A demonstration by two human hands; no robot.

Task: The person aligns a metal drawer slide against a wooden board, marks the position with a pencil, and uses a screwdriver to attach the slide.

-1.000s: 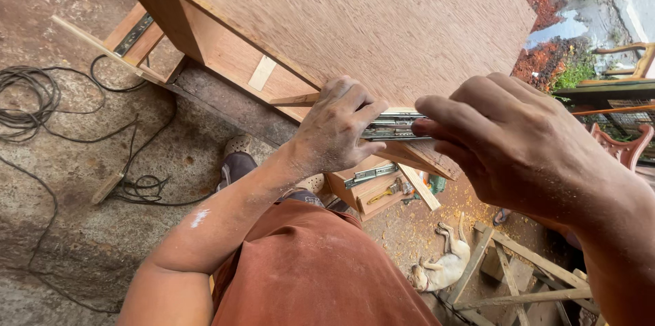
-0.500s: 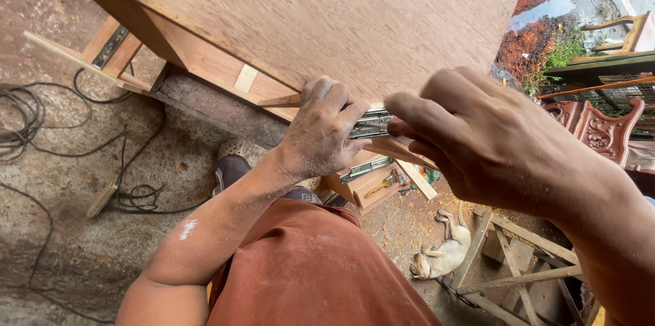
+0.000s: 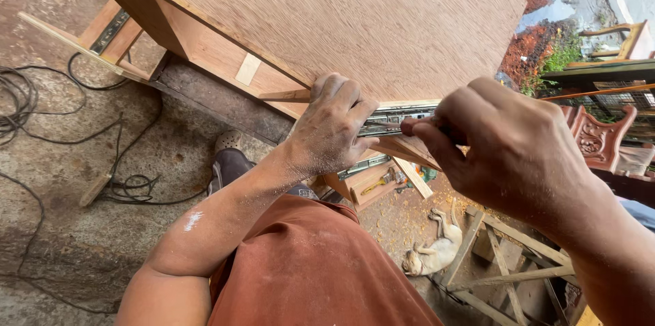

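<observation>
**Two hands on a metal drawer slide**

Head view: Two hands work at the edge of a big wooden cabinet. The left hand is closed over the cabinet's edge and one end of the metal drawer slide. The right hand is pinched tight on something thin at the slide; I cannot tell what. The slide lies along the cabinet's edge, between both hands. It looks hard, stiff and smooth, maybe a bit slippery, and not heavy. Holding it near its ends seems best. A dog lies on the floor below.
</observation>
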